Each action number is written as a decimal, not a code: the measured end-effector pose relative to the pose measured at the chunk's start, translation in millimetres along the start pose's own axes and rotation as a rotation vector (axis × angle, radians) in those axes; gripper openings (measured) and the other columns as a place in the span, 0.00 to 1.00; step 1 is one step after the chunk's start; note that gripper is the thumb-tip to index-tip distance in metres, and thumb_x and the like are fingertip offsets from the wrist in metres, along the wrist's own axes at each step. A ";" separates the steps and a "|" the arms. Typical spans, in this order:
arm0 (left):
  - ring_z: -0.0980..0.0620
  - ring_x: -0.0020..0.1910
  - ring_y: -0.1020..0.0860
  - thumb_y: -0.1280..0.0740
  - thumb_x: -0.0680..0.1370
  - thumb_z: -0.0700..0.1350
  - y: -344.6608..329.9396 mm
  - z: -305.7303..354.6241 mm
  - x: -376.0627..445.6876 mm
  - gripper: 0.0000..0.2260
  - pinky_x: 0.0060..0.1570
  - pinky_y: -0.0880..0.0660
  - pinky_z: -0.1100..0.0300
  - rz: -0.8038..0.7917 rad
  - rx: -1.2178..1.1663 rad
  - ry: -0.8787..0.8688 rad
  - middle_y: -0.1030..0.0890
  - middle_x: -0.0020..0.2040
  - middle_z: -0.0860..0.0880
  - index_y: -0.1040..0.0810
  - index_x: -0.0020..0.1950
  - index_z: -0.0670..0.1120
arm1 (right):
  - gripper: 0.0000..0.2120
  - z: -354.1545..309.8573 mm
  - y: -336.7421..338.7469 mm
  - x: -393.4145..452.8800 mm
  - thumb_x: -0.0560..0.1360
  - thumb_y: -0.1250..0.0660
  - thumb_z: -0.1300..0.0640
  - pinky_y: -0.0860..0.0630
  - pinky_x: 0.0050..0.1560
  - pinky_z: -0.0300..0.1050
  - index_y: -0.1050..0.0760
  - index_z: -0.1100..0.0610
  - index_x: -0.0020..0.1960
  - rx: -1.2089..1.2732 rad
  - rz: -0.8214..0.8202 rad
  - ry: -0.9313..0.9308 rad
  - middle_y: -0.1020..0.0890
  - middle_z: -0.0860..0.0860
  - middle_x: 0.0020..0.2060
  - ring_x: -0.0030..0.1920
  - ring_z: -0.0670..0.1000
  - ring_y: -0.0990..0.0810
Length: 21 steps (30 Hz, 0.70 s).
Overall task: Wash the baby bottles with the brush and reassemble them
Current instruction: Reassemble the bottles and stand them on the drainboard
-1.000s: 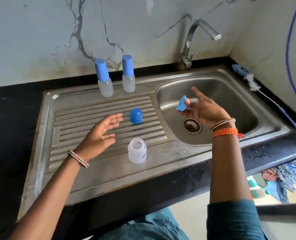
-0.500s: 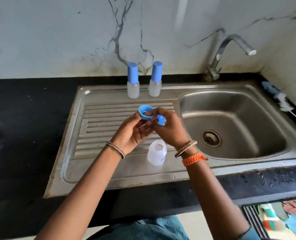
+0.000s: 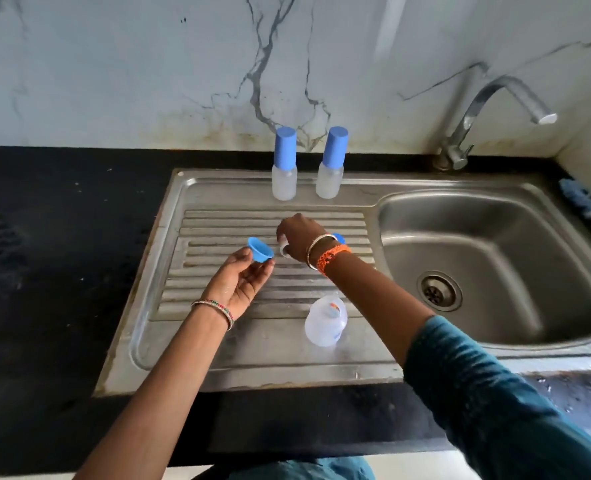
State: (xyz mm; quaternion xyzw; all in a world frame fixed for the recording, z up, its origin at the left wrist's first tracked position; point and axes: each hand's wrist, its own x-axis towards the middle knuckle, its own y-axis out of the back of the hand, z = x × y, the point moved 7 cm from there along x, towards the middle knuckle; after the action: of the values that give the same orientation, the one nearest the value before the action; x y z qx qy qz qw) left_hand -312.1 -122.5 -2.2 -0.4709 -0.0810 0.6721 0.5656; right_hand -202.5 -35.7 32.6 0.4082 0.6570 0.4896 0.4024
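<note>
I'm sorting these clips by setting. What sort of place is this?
Most likely a home kitchen sink area: a steel sink with a ribbed drainboard, a tap at a marble-look wall, and a black counter.
</note>
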 end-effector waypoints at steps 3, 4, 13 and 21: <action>0.43 0.45 0.19 0.40 0.79 0.36 -9.5 -0.4 6.5 0.05 0.44 0.19 0.56 -0.016 0.018 0.024 0.21 0.50 0.37 0.25 0.47 0.41 | 0.08 11.3 32.2 -0.9 0.73 0.34 0.65 0.24 0.52 0.49 0.20 0.62 0.51 0.108 0.128 -0.046 0.20 0.59 0.51 0.52 0.60 0.21; 0.43 0.45 0.19 0.39 0.79 0.37 -16.7 -1.9 9.9 0.05 0.44 0.19 0.55 -0.040 0.031 0.038 0.21 0.50 0.37 0.25 0.47 0.41 | 0.07 21.3 49.3 -7.9 0.73 0.32 0.65 0.23 0.50 0.46 0.18 0.62 0.49 0.191 0.153 -0.068 0.18 0.58 0.48 0.50 0.57 0.20; 0.44 0.43 0.17 0.34 0.72 0.38 -111.1 -33.4 28.3 0.05 0.50 0.21 0.55 -0.267 0.188 0.204 0.21 0.52 0.37 0.24 0.48 0.42 | 0.09 131.4 120.2 -147.1 0.65 0.34 0.67 0.20 0.36 0.36 0.17 0.58 0.37 1.483 0.114 -0.300 0.17 0.53 0.34 0.33 0.47 0.18; 0.44 0.48 0.20 0.39 0.79 0.39 -142.9 -55.6 20.1 0.08 0.48 0.21 0.57 -0.340 0.320 0.280 0.21 0.54 0.37 0.24 0.56 0.41 | 0.08 224.1 52.2 -169.1 0.72 0.34 0.73 0.23 0.31 0.36 0.21 0.63 0.38 1.363 0.511 -0.838 0.17 0.56 0.32 0.35 0.50 0.19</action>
State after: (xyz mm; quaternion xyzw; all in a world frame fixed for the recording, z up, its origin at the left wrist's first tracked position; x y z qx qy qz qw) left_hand -172.3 -79.7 48.4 -0.4435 0.0275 0.5001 0.7433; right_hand 70.9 -112.8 61.1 0.8463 0.4924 -0.1308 0.1552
